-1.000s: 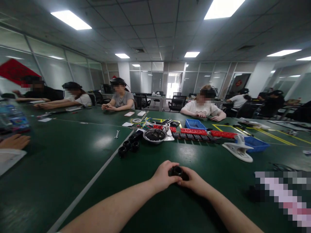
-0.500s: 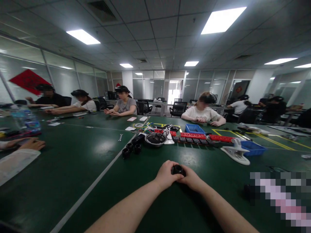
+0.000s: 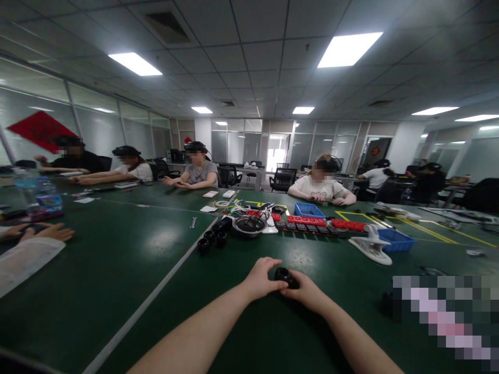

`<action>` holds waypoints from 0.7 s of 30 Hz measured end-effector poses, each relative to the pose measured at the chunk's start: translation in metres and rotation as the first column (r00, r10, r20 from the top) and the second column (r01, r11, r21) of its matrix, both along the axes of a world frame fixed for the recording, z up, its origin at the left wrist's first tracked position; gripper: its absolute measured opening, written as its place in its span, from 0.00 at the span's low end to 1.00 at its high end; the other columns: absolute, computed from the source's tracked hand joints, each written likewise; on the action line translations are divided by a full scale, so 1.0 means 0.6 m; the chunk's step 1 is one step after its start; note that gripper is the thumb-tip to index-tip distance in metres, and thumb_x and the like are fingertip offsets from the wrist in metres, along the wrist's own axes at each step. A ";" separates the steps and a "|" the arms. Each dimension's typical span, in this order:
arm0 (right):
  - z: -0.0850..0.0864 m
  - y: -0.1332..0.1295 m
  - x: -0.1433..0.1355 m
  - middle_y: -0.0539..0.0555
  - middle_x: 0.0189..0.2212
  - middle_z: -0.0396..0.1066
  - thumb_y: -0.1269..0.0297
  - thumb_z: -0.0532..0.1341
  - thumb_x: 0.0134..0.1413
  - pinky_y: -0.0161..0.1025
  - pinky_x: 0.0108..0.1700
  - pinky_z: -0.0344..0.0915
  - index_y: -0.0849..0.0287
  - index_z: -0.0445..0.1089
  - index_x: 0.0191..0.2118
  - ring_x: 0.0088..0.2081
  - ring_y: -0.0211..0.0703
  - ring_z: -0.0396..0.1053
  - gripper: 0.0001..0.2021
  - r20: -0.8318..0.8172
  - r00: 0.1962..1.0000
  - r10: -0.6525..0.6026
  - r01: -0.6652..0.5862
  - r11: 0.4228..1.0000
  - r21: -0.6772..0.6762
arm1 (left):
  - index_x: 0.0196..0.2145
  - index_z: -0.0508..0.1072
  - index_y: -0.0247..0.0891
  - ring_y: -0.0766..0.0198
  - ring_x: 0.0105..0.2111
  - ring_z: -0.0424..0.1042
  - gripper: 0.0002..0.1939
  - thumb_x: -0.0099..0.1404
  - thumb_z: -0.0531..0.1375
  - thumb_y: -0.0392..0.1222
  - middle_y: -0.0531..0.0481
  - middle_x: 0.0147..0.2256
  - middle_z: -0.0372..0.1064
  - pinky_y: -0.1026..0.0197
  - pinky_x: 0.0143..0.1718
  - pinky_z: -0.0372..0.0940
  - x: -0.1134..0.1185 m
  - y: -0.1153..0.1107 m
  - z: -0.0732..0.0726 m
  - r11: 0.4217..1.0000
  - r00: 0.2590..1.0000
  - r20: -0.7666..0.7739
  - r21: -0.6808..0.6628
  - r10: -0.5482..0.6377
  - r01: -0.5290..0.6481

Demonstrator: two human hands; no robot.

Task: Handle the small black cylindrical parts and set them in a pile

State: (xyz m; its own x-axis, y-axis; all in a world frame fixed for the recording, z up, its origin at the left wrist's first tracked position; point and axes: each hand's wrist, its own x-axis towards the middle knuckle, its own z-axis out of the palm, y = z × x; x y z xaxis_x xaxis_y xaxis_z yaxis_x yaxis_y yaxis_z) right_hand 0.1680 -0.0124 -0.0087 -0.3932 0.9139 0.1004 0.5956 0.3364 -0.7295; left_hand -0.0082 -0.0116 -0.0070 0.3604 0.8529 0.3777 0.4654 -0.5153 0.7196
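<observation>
Over the green table in front of me, a glossy black round part (image 3: pixel 284 274) with a hole in its top sits between my hands. My right hand (image 3: pixel 306 292) grips it from the right, with fingers around its side and the thumb at the front. On the left, my left hand (image 3: pixel 262 279) makes an open C. Its thumb reaches the part's lower front edge, and whether it touches I cannot tell. The left index finger stands off behind the part. Similar black round parts (image 3: pixel 210 239) stand in a group farther off, left of a round metal pan-like dish (image 3: pixel 249 225).
Beyond lie red strips (image 3: pixel 306 220), a dark segmented strip (image 3: pixel 302 228), a white stand (image 3: pixel 372 246) and blue bins (image 3: pixel 395 239). A wrench (image 3: pixel 193 222) lies left. A co-worker's hands (image 3: pixel 44 232) are at the far left; other people sit across the table.
My left fingers have loosened and spread away from the black round part, so more of it shows. My right hand stays on it. The view has tilted up slightly.
</observation>
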 end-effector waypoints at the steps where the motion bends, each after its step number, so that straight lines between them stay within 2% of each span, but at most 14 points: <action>1: 0.003 -0.001 0.003 0.54 0.38 0.71 0.65 0.63 0.39 0.42 0.42 0.62 0.61 0.66 0.43 0.41 0.50 0.68 0.20 -0.021 0.999 0.029 -0.029 0.999 -0.014 | 0.48 0.67 0.41 0.55 0.48 0.60 0.29 0.48 0.67 0.43 0.45 0.46 0.63 0.55 0.49 0.56 -0.001 0.000 0.000 1.000 1.000 0.002 -0.002 -0.008 0.008; 5: 0.011 -0.003 0.009 0.56 0.42 0.70 0.67 0.62 0.40 0.42 0.45 0.62 0.63 0.64 0.47 0.44 0.49 0.66 0.23 -0.074 0.994 0.083 -0.087 0.995 -0.052 | 0.44 0.70 0.40 0.57 0.43 0.64 0.22 0.50 0.66 0.41 0.47 0.41 0.67 0.58 0.45 0.59 0.002 0.002 0.002 0.999 0.999 0.000 -0.018 -0.040 0.040; 10: 0.011 0.003 0.018 0.51 0.33 0.72 0.69 0.61 0.40 0.37 0.36 0.64 0.62 0.67 0.39 0.36 0.45 0.69 0.15 -0.052 0.991 0.122 -0.126 0.988 -0.086 | 0.42 0.71 0.40 0.59 0.37 0.67 0.20 0.48 0.66 0.40 0.49 0.37 0.67 0.60 0.40 0.61 0.006 0.002 0.001 0.998 0.999 -0.001 -0.057 -0.039 0.039; 12: 0.007 0.004 0.015 0.50 0.30 0.72 0.68 0.62 0.38 0.36 0.33 0.62 0.61 0.67 0.34 0.33 0.44 0.69 0.12 -0.011 0.998 0.061 -0.061 0.997 -0.055 | 0.41 0.72 0.40 0.60 0.36 0.66 0.21 0.48 0.67 0.40 0.50 0.37 0.67 0.61 0.39 0.61 0.011 0.001 -0.001 0.997 1.000 0.005 -0.075 -0.020 0.020; 14: 0.002 0.001 0.004 0.51 0.27 0.70 0.66 0.63 0.36 0.37 0.31 0.60 0.60 0.65 0.30 0.31 0.45 0.67 0.10 0.041 0.998 -0.055 0.054 0.998 0.006 | 0.40 0.71 0.38 0.60 0.36 0.66 0.20 0.48 0.66 0.40 0.49 0.37 0.66 0.60 0.39 0.61 0.017 -0.002 -0.006 0.995 0.999 0.015 -0.088 0.039 -0.037; 17: -0.004 -0.007 -0.018 0.53 0.26 0.68 0.64 0.62 0.38 0.40 0.34 0.57 0.57 0.62 0.27 0.33 0.50 0.67 0.08 0.097 0.967 -0.234 0.223 0.968 0.112 | 0.41 0.69 0.37 0.58 0.38 0.64 0.20 0.49 0.65 0.40 0.47 0.38 0.64 0.58 0.41 0.60 0.028 -0.009 -0.010 0.983 0.986 0.028 -0.090 0.163 -0.160; 19: -0.006 -0.011 -0.027 0.55 0.29 0.68 0.64 0.60 0.40 0.44 0.38 0.56 0.57 0.62 0.28 0.38 0.54 0.66 0.07 0.108 0.953 -0.283 0.266 0.952 0.154 | 0.41 0.69 0.38 0.56 0.40 0.63 0.20 0.49 0.65 0.40 0.47 0.38 0.63 0.56 0.42 0.59 0.031 -0.012 -0.010 0.976 0.978 0.031 -0.081 0.207 -0.204; 21: -0.006 -0.011 -0.026 0.59 0.33 0.69 0.63 0.61 0.40 0.46 0.41 0.56 0.59 0.64 0.33 0.41 0.56 0.65 0.11 0.102 0.962 -0.254 0.236 0.959 0.159 | 0.40 0.69 0.38 0.57 0.40 0.63 0.19 0.49 0.65 0.40 0.48 0.38 0.63 0.57 0.43 0.59 0.029 -0.012 -0.008 0.979 0.981 0.035 -0.074 0.192 -0.189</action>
